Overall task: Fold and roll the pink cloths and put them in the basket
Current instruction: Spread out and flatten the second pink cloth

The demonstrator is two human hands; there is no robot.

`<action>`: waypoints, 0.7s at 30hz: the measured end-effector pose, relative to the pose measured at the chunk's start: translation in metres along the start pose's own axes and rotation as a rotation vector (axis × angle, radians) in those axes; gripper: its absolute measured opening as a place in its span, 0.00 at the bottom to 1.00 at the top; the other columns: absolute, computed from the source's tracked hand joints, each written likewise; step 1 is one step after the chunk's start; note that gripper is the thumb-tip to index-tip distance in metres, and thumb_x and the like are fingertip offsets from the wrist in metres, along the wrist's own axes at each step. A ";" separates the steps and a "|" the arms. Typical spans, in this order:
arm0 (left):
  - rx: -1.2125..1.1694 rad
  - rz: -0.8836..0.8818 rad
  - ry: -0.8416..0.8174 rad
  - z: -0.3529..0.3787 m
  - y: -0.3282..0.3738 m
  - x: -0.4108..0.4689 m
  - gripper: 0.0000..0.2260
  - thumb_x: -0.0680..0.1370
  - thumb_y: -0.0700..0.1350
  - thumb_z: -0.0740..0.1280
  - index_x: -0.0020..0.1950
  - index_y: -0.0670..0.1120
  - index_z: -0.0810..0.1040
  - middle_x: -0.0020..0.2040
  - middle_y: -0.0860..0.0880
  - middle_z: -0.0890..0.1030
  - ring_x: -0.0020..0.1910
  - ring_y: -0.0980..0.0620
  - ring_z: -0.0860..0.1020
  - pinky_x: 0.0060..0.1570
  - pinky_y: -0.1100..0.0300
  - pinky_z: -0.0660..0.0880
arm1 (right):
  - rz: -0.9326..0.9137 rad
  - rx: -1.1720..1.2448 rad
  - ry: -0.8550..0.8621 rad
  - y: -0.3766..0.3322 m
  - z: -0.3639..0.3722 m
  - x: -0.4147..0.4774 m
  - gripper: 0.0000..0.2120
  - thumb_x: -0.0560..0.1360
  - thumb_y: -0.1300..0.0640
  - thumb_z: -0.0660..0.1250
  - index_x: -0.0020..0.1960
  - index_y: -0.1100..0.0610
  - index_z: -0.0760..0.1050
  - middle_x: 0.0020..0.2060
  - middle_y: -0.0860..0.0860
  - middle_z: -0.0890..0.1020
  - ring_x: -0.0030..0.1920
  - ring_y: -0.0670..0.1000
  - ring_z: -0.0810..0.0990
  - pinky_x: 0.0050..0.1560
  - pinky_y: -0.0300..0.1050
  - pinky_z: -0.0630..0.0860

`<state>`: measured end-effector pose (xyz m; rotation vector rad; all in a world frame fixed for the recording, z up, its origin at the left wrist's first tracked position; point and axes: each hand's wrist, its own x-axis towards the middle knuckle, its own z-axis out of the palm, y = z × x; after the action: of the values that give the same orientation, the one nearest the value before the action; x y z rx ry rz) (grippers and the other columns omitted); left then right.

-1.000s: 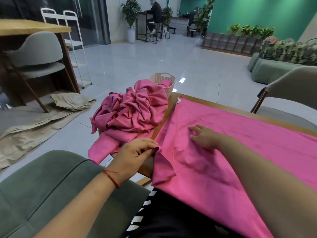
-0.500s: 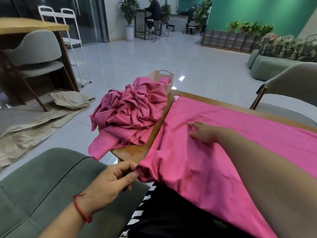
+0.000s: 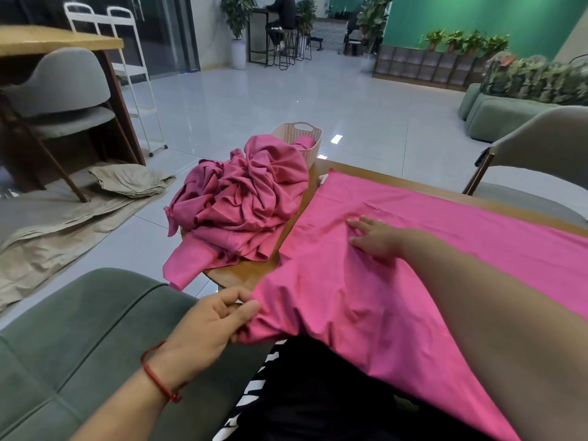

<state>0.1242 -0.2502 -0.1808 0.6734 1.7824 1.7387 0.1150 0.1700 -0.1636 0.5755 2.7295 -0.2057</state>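
Note:
A bright pink cloth (image 3: 429, 243) lies spread over the wooden table (image 3: 241, 273), its near edge hanging off toward my lap. My left hand (image 3: 210, 326) pinches the cloth's near-left corner below the table edge. My right hand (image 3: 372, 237) rests flat on the cloth with fingers straight. A crumpled heap of darker pink cloths (image 3: 241, 205) sits on the table's left end, partly hanging over the side. Behind the heap stands a beige plastic basket (image 3: 299, 132) with a rolled pink cloth inside.
A green padded seat (image 3: 63, 345) is at my left. A grey chair (image 3: 541, 148) stands at the table's far right. Beige cloths (image 3: 63, 224) lie on the tiled floor to the left, near another chair and table. A person sits far back.
My left hand pulled the cloth's corner off the table toward me and down, and holds it there. My right hand stayed pressed on the cloth.

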 end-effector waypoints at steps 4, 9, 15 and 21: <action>-0.046 0.170 0.013 -0.021 0.016 -0.009 0.12 0.80 0.50 0.73 0.45 0.42 0.83 0.35 0.55 0.77 0.31 0.60 0.69 0.33 0.71 0.67 | -0.008 -0.015 -0.004 -0.003 -0.002 -0.004 0.33 0.86 0.38 0.53 0.87 0.43 0.45 0.87 0.52 0.45 0.86 0.58 0.46 0.84 0.56 0.45; -0.201 0.144 0.046 -0.047 0.015 -0.017 0.15 0.80 0.50 0.73 0.42 0.41 0.75 0.40 0.50 0.75 0.39 0.55 0.71 0.38 0.61 0.67 | -0.012 -0.027 -0.001 -0.003 -0.003 -0.005 0.33 0.87 0.38 0.53 0.87 0.43 0.45 0.87 0.52 0.46 0.86 0.58 0.47 0.84 0.55 0.44; 0.023 0.024 0.097 -0.036 -0.001 -0.015 0.25 0.75 0.65 0.68 0.43 0.42 0.72 0.35 0.45 0.67 0.29 0.51 0.63 0.30 0.58 0.57 | -0.011 -0.039 -0.004 -0.003 -0.001 -0.004 0.33 0.87 0.37 0.52 0.87 0.43 0.45 0.87 0.53 0.45 0.86 0.60 0.46 0.84 0.56 0.44; 0.209 -0.234 -0.055 -0.055 -0.004 -0.015 0.20 0.71 0.64 0.75 0.49 0.49 0.80 0.32 0.42 0.72 0.23 0.51 0.63 0.23 0.63 0.60 | -0.012 -0.030 -0.009 -0.002 0.001 -0.004 0.33 0.86 0.36 0.52 0.87 0.43 0.44 0.87 0.53 0.45 0.86 0.60 0.46 0.85 0.57 0.43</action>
<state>0.0973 -0.3009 -0.1837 0.5645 1.9371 1.3816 0.1177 0.1665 -0.1635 0.5490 2.7229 -0.1689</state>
